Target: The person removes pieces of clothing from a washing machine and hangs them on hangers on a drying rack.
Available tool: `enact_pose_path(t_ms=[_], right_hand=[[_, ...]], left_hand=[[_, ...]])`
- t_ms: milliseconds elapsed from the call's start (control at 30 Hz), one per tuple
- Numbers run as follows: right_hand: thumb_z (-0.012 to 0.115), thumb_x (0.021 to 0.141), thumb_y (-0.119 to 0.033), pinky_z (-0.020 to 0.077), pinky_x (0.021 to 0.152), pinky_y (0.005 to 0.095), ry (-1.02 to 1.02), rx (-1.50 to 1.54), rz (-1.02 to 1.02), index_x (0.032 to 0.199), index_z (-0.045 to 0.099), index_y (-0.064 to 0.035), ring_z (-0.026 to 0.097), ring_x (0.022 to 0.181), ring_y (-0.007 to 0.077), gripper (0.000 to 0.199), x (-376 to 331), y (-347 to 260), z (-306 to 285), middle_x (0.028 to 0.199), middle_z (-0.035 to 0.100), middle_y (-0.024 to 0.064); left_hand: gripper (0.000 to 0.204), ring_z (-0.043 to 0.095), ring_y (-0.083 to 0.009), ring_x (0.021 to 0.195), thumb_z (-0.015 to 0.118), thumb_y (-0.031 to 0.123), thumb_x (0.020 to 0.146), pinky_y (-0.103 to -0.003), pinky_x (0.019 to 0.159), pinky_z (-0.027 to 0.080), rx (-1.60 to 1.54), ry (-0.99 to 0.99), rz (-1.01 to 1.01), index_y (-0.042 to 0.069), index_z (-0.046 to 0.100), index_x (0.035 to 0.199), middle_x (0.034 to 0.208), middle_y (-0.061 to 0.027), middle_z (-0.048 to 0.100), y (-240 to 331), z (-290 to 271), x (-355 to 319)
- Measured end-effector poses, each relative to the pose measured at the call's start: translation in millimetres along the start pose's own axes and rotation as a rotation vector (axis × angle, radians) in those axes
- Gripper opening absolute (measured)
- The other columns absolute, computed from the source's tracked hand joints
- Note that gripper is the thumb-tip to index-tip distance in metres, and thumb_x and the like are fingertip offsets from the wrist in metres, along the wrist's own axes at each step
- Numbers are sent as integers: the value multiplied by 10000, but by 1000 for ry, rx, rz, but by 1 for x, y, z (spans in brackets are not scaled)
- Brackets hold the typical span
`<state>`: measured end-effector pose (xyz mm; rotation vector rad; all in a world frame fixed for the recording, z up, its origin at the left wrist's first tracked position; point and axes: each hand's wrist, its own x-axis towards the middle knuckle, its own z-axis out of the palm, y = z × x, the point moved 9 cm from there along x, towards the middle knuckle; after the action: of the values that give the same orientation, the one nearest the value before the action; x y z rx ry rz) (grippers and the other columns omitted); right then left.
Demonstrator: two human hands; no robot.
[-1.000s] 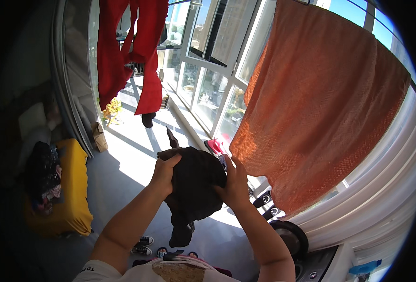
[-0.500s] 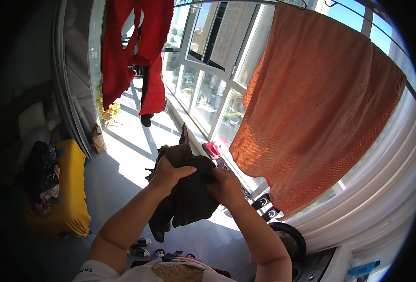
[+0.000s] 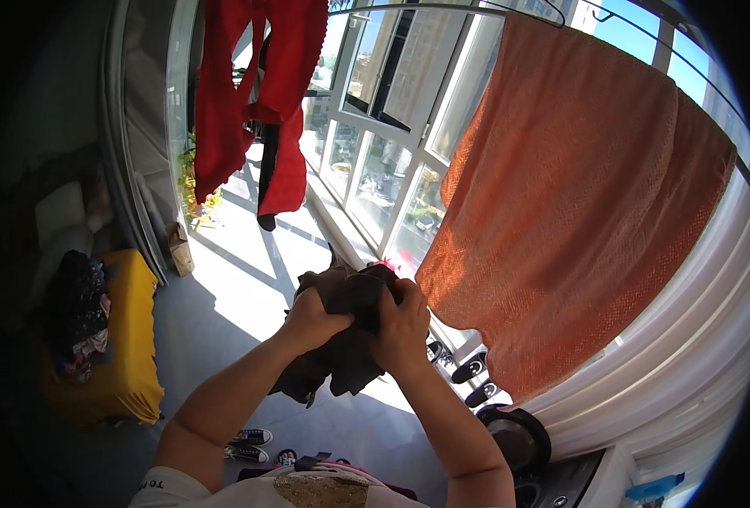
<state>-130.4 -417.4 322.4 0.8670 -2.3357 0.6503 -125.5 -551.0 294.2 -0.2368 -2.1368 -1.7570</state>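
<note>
A dark, crumpled cloth garment point(image 3: 341, 343) hangs in front of me, held between my two hands. Its exact kind cannot be made out. My left hand point(image 3: 313, 322) is closed on its left upper part, thumb lying across the cloth toward the middle. On the other side my right hand point(image 3: 402, 326) grips the upper right edge, fingers bent over the fabric. Loose folds droop below both hands, and a thin dark tip pokes up beyond the left one.
Red garments point(image 3: 290, 169) hang at the upper left, and a large orange-brown cloth point(image 3: 578, 203) hangs from a rail on the right. A yellow-covered stand point(image 3: 134, 339) bears piled clothes point(image 3: 74, 309). Black sneakers point(image 3: 250, 444) stand on the floor. A washing machine point(image 3: 553, 483) is at lower right.
My hands have drawn closer together, and the garment is bunched up more compactly between them. The fingers of my right hand have shifted upward over its edge. The view has shifted slightly.
</note>
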Motion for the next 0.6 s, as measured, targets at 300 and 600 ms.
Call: enact_pose_path(t_ms=[300,600], right_hand=[[692,633,-81,268,1044,491,47,60,50,1087,636,-164,269,1264,442,466,-1,42,-6,1364,298,236],[746,644,-331,176,988,680,-219,-251,-20,748,733,-153,192,1334,405,206,9,20,4,1407,338,173]], left_hand=[[380,603,-248,951,582,-5,764,-338,852,499,-1101,44,-327,-15,532,1140,1049,-134,606,-29,9,-3],[303,611,-186,912,606,36,797,-309,812,502,-890,46,-264,6,556,1094,1022,-97,616,-14,18,-8]])
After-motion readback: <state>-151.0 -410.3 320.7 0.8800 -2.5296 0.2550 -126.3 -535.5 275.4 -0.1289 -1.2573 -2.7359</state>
